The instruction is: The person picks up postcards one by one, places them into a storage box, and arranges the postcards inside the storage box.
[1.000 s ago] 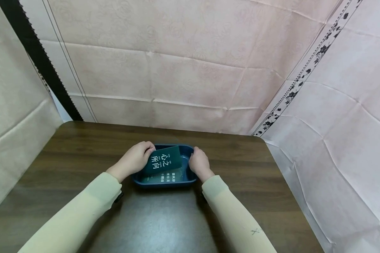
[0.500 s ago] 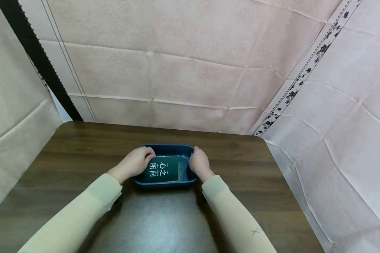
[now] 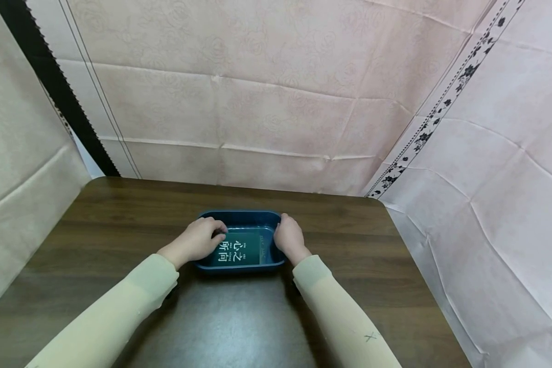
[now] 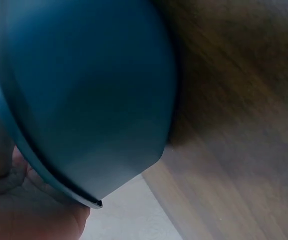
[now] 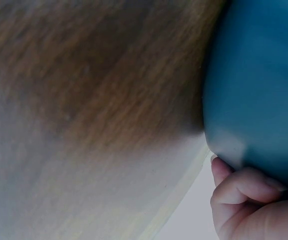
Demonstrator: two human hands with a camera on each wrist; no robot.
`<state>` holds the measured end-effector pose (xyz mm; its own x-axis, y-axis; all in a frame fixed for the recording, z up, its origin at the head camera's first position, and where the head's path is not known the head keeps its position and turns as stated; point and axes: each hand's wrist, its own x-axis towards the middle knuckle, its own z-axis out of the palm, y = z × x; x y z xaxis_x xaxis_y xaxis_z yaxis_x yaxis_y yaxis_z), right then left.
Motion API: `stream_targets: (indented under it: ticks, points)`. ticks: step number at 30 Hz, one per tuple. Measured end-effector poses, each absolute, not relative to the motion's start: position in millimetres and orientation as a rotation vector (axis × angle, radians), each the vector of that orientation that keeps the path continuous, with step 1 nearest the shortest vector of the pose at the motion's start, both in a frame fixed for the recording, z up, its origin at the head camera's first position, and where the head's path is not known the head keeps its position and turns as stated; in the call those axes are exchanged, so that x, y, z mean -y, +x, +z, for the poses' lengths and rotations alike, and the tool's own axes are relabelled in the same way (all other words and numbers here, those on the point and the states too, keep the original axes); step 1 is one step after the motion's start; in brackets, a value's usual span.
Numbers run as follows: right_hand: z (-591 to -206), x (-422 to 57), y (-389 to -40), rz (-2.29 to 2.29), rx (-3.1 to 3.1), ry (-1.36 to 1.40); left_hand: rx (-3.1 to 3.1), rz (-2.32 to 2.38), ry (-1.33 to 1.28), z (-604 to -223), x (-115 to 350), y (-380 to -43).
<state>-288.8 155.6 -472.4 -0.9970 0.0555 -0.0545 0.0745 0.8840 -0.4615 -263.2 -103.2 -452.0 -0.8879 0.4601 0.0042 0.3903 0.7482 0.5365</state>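
A dark blue rectangular tray [image 3: 253, 219] sits on the table. Inside it lies a dark green booklet or card [image 3: 242, 250] with white Chinese characters, on top of another green printed piece whose right edge [image 3: 261, 245] peeks out. My left hand [image 3: 198, 240] reaches over the tray's left side, thumb and fingers apart above the card's left end. At the right end, my right hand [image 3: 291, 237] grips the tray rim; its curled fingers show against the tray wall [image 5: 263, 100] in the right wrist view. The left wrist view shows the tray's outer wall [image 4: 94, 100] and part of that hand.
The brown wood-grain table [image 3: 230, 317] extends around the tray. Pale patterned cloth [image 3: 257, 112] hangs behind it, and more creased cloth [image 3: 497, 214] hangs at the right. A black strip [image 3: 69, 97] runs down at the back left.
The green card, tilted and held by my left hand a second ago, now lies flat in the tray. My left hand has let go of it. The right hand keeps its place.
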Motion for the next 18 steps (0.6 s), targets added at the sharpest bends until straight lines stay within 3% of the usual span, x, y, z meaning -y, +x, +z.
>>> stream_targets:
  ticks: [18]
  points:
    - [-474.6, -156.1, -290.3, -0.745, -3.017, 0.103, -2.93, 0.587, 0.748, -462.6, 99.8, -253.6]
